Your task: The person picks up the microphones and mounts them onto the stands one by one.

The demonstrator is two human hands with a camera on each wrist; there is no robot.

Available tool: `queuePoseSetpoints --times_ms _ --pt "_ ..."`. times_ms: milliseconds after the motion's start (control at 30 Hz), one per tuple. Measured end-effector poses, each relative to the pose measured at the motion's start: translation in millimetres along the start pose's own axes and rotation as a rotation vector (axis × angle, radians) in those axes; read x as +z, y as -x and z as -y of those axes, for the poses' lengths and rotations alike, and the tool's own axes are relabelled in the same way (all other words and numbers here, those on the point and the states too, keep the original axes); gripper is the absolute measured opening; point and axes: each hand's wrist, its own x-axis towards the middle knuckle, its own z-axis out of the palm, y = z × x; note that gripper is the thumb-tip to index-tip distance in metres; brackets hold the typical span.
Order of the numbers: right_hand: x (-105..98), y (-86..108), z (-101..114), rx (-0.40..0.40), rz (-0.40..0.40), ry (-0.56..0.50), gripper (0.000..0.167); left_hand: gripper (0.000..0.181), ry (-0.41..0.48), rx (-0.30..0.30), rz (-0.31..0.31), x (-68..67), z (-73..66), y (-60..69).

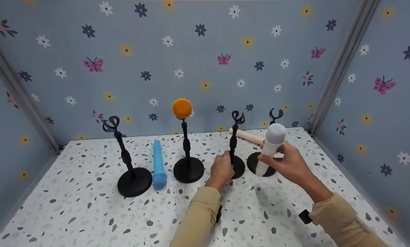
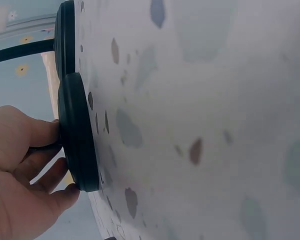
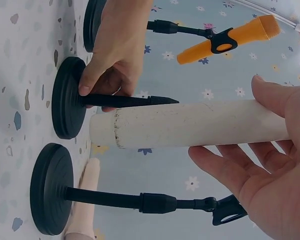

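My right hand (image 1: 290, 164) holds a white microphone (image 1: 275, 135) upright and slightly tilted, its round head on top, in front of the rightmost stand (image 1: 253, 161). In the right wrist view the microphone's plain body (image 3: 190, 124) lies between thumb and fingers. My left hand (image 1: 222, 169) grips the lower pole of the neighbouring black microphone stand (image 1: 239, 167), close to its round base. The left wrist view shows those fingers around the pole, touching the base (image 2: 79, 135). This stand's clip (image 1: 238, 117) holds nothing.
An orange microphone (image 1: 182, 108) sits in the clip of another stand (image 1: 188, 170). Farther left, a blue microphone (image 1: 159, 164) lies beside a stand (image 1: 134, 181) with a bare clip. Behind the right stands lies a beige microphone (image 1: 248, 136). Flowered panels (image 1: 205, 68) enclose the speckled table (image 1: 88, 206).
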Motion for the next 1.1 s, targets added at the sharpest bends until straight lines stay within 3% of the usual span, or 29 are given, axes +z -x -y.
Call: queuePoseSetpoints --times_ms 367,833,1100 --pt "6.5 -0.9 3.4 -0.014 0.008 -0.003 0.061 0.034 -0.025 0.04 0.009 -10.2 8.4 4.2" --pt "11.0 0.0 13.0 -0.049 0.023 -0.045 0.056 0.018 -0.123 0.252 -0.019 -34.2 17.5 33.9" --pt "17.2 0.7 17.4 -0.074 0.045 -0.085 0.057 0.02 -0.132 0.29 -0.035 -47.0 31.2 51.5"
